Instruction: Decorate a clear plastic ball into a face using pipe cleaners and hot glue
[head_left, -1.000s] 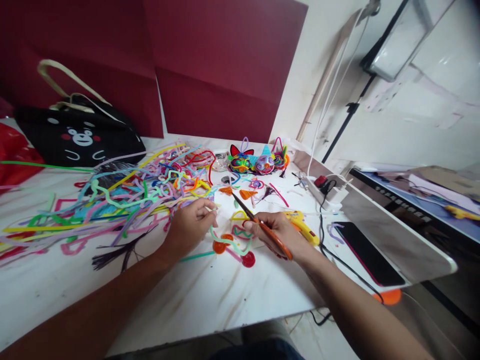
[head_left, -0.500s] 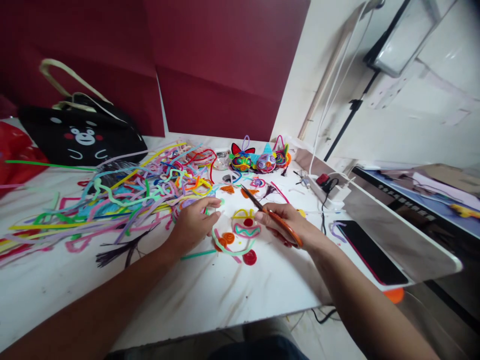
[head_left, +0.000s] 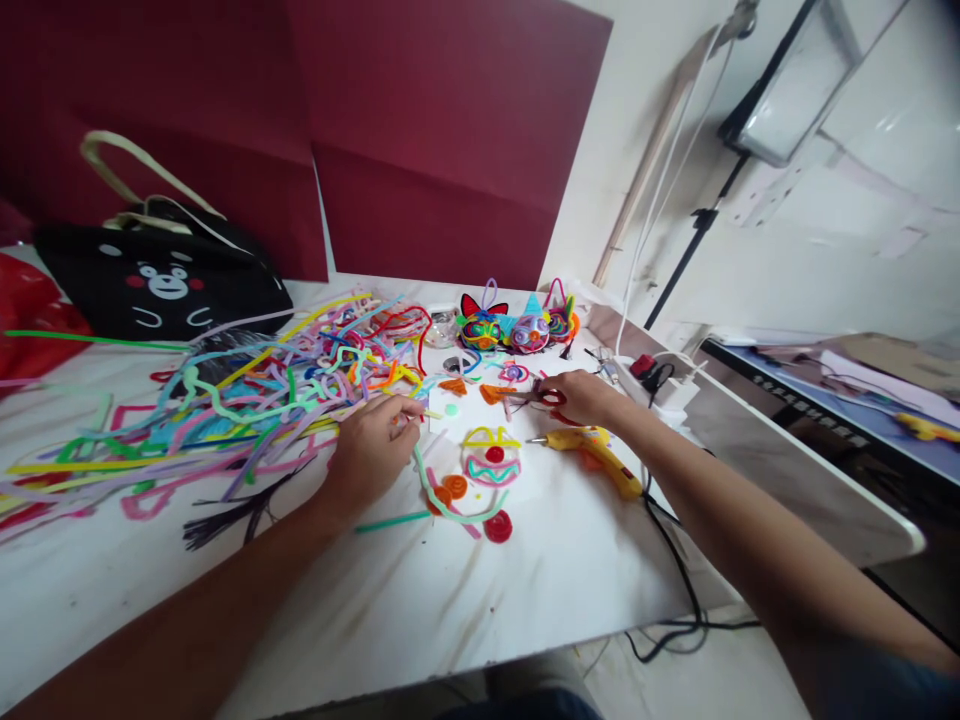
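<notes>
My left hand (head_left: 375,448) pinches a short pale yellow strip (head_left: 432,414), perhaps a cut pipe cleaner, over the left of the work. My right hand (head_left: 589,397) is closed at the handles of scissors (head_left: 553,397), lying low over the table with the blades pointing left. Between the hands is a pipe-cleaner face: yellow arches (head_left: 491,436), a red coil nose (head_left: 495,455), a pink mouth (head_left: 491,481) with a teal zigzag. A mint-green curve (head_left: 457,516), orange coils (head_left: 454,486) and a red coil (head_left: 498,526) lie below. A yellow glue gun (head_left: 600,450) rests below my right hand.
Heaped pipe cleaners (head_left: 255,390) cover the table's left side, in front of a black bag (head_left: 165,275). Several finished colourful ornaments (head_left: 529,328) stand at the back. A power strip (head_left: 671,390) is at the right, and the glue gun's black cord (head_left: 686,570) hangs off the edge.
My right hand has moved up and away with the scissors, lowering them to the table and uncovering the glue gun. A yellow strip now shows in my left hand. My right arm now hides the phone.
</notes>
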